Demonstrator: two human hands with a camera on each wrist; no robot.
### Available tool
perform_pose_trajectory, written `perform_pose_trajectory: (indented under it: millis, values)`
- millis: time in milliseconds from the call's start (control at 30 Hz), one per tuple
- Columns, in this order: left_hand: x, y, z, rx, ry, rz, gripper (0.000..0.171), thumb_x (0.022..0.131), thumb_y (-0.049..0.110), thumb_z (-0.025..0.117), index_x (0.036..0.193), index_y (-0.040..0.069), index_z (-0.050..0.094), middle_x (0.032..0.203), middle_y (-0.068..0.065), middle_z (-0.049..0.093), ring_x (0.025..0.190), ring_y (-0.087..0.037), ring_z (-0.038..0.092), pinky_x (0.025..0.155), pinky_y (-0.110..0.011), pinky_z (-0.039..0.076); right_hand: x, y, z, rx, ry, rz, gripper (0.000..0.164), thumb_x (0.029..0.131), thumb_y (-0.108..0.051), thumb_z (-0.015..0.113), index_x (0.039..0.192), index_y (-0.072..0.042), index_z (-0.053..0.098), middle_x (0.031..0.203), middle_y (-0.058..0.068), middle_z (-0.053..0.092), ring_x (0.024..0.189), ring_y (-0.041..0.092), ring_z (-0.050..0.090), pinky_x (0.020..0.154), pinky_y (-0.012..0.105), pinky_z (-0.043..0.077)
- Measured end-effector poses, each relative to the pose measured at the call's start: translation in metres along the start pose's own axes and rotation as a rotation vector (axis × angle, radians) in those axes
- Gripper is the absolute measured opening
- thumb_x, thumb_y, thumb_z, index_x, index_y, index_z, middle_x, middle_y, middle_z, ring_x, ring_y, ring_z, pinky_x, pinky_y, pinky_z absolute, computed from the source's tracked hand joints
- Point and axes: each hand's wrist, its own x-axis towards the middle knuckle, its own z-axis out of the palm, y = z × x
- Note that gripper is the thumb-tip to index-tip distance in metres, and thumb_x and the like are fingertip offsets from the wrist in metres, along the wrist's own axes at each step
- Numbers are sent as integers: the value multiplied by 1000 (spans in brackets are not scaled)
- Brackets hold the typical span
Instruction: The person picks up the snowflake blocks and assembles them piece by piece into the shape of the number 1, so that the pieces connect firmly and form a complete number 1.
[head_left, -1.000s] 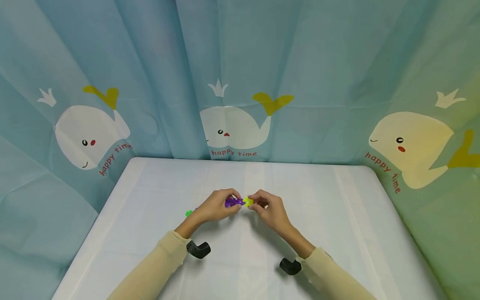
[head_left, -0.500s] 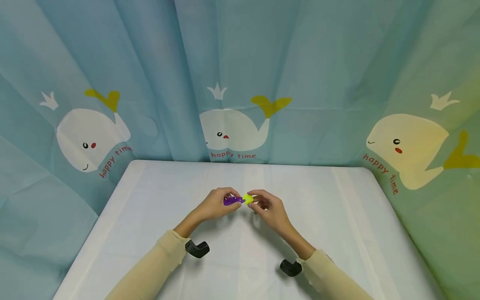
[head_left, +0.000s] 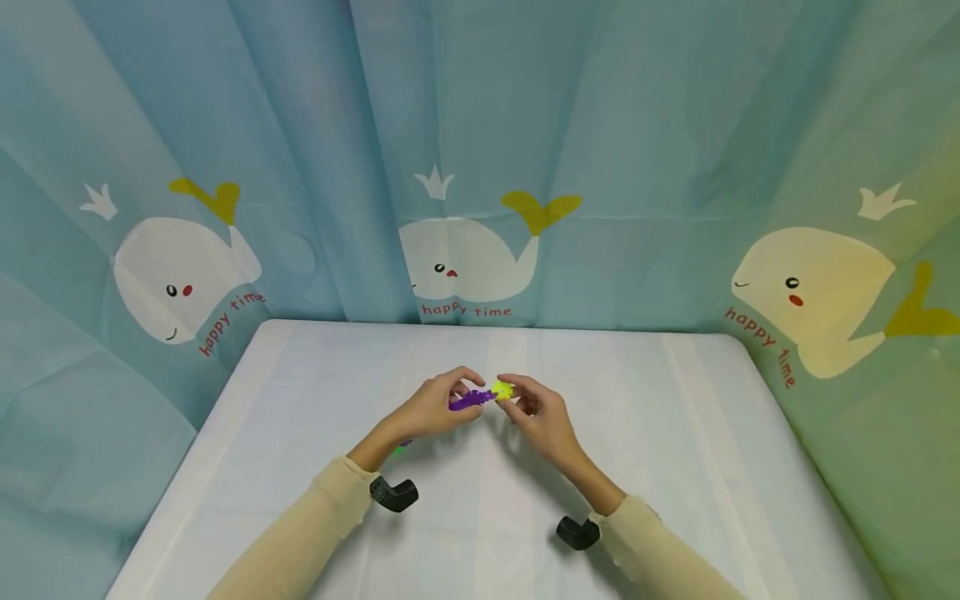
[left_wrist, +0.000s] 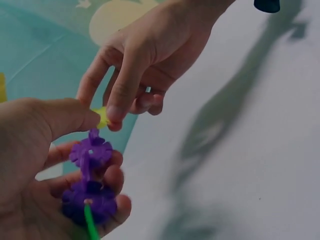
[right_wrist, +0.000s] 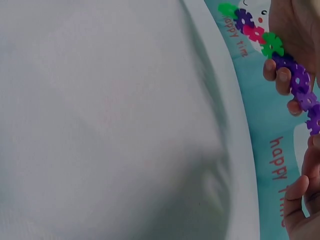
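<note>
My left hand (head_left: 435, 406) holds a chain of notched plastic snowflake discs, its fingers curled round the purple discs (head_left: 469, 400). In the right wrist view the chain runs from a green end disc (right_wrist: 228, 9) through purple, a pink disc (right_wrist: 255, 33) and another green disc (right_wrist: 272, 45) to several purple ones. A yellow snowflake disc (head_left: 503, 390) sits at the chain's other end, between the two hands. My right hand (head_left: 543, 417) pinches that yellow disc by its edge. In the left wrist view, the left thumb partly covers the yellow disc (left_wrist: 103, 117).
Both hands are above a white-covered table (head_left: 637, 400). Behind it and at the sides hangs a blue-green curtain (head_left: 645, 167) printed with whales. A black wrist device (head_left: 394, 495) is worn on the left wrist, another black device (head_left: 577, 533) on the right.
The yellow disc and the purple end beside it have shifted slightly up and right. The chain's green tail swings from left of the left wrist to below it. The left fingers lift a little.
</note>
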Motion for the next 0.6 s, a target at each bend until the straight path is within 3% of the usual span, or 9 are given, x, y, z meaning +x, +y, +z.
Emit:
perform_pose_trajectory:
  millis: [200,433,600]
  values:
    - [-2,-3,-4,-59,-101,28,44,95,11,71,135,7,52,110,-5,69,90,-16,65,81,-34,52,4,8,-5,10,-34,30,36,92,-1,75,127,-5,70,86,11,71,62,12,56,56,21,45]
    - [-7,-5,-7,-171,-174,3,45,95,12,74,135,7,54,124,-12,63,109,-26,68,94,-39,54,5,12,-10,-2,-102,77,37,93,-2,75,129,-5,69,89,7,71,65,11,58,58,23,47]
    - [-9,-11,-10,-268,-239,-33,44,97,8,71,138,8,55,128,-14,61,115,-29,66,92,-37,56,7,15,-13,-12,-148,87,37,94,-4,74,131,-5,69,91,6,71,65,13,58,56,23,46]
